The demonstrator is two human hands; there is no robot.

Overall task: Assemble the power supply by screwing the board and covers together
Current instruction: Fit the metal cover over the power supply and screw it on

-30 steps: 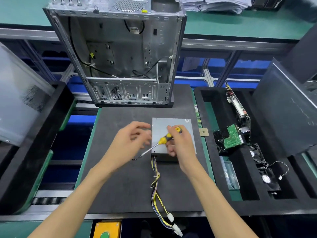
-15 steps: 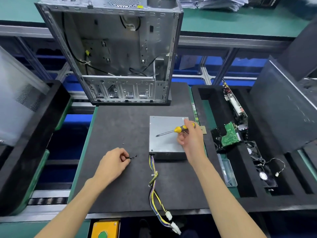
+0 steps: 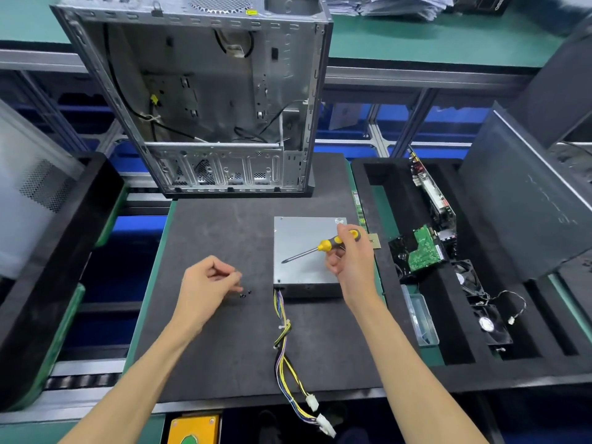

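The grey metal power supply (image 3: 304,248) lies flat on the black mat (image 3: 224,347), with its bundle of yellow, purple and black wires (image 3: 283,341) trailing toward me. My right hand (image 3: 350,261) grips a screwdriver (image 3: 323,245) by its yellow and black handle. The tip hovers over the cover and points left. My left hand (image 3: 205,286) is down on the mat left of the supply, fingers curled, its fingertips pinching a small black screw. Two more loose screws (image 3: 246,293) lie just beside those fingertips.
An open computer case (image 3: 208,100) stands at the back of the mat. A black foam tray (image 3: 448,341) on the right holds a green circuit board (image 3: 424,251), fans (image 3: 487,322) and a clear plastic box (image 3: 421,318). A grey panel (image 3: 525,200) leans at far right.
My left hand left the screwdriver shaft and dropped to the loose screws on the mat. My right hand lifted the screwdriver to the right, over the supply's top.
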